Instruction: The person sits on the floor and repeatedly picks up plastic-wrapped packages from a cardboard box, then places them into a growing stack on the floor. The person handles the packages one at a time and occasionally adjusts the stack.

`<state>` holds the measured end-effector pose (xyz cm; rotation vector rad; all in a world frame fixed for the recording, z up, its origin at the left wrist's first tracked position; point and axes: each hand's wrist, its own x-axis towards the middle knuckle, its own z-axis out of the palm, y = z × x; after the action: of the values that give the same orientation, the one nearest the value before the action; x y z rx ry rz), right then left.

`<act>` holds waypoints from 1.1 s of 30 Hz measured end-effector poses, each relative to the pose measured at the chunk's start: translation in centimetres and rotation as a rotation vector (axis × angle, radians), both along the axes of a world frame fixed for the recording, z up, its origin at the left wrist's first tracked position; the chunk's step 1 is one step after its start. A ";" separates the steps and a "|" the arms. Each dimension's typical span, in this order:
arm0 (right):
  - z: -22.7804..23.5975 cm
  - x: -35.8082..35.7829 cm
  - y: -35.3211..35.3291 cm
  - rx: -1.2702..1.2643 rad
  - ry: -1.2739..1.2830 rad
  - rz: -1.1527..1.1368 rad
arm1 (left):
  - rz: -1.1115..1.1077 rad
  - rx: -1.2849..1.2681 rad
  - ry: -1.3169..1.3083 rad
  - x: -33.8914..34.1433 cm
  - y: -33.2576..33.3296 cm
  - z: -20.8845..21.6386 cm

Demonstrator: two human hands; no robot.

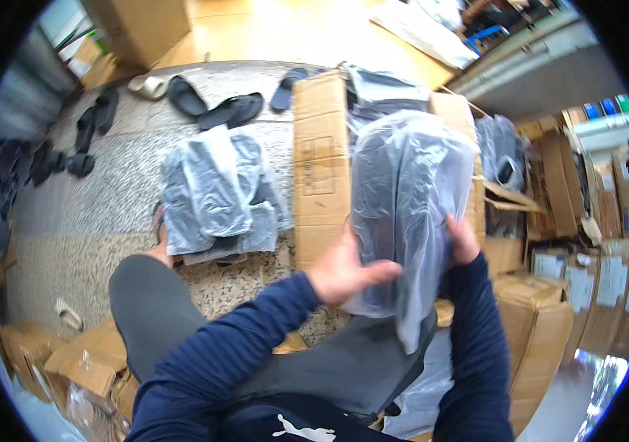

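Plastic bag (406, 177): I have left grip (345, 271) and right grip (463, 241) clasping its sides. Bag stack (218, 184): left of open carton (320, 169). Slippers (187, 97): far left, on speckled floor (119, 191).

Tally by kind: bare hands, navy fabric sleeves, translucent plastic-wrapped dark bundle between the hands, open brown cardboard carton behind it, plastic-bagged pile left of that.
Left hand and right hand, both bare: 2
Navy fabric sleeves: 2
Translucent plastic-wrapped dark bundle: 1
Open brown cardboard carton: 1
Translucent plastic-bagged pile: 1
Total: 7
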<state>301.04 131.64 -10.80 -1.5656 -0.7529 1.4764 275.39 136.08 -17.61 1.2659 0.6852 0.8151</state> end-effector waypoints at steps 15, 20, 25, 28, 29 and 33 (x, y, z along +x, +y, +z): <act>-21.5 -18.9 16.6 0.011 -0.141 0.099 | -0.009 0.129 1.495 -26.6 12.1 -14.1; -31.2 -18.3 20.2 -0.207 0.006 0.059 | -0.171 -0.025 1.442 -24.0 13.3 -17.0; -33.2 -20.3 17.9 -0.198 0.082 0.088 | -0.190 -0.113 1.380 -26.0 13.5 -16.7; -33.3 -20.3 16.2 -0.140 -0.045 0.139 | -0.120 -0.024 1.354 -25.9 13.4 -17.6; -33.7 -19.9 14.8 -0.158 -0.094 0.112 | -0.113 -0.017 1.344 -25.5 13.5 -17.8; -31.8 -22.3 15.7 0.041 -0.081 0.056 | 0.069 0.019 1.275 -26.2 13.7 -19.0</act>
<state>278.75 147.37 -42.56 -1.5923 -0.8754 1.4358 249.22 149.82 -36.59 1.7247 1.7200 -0.0503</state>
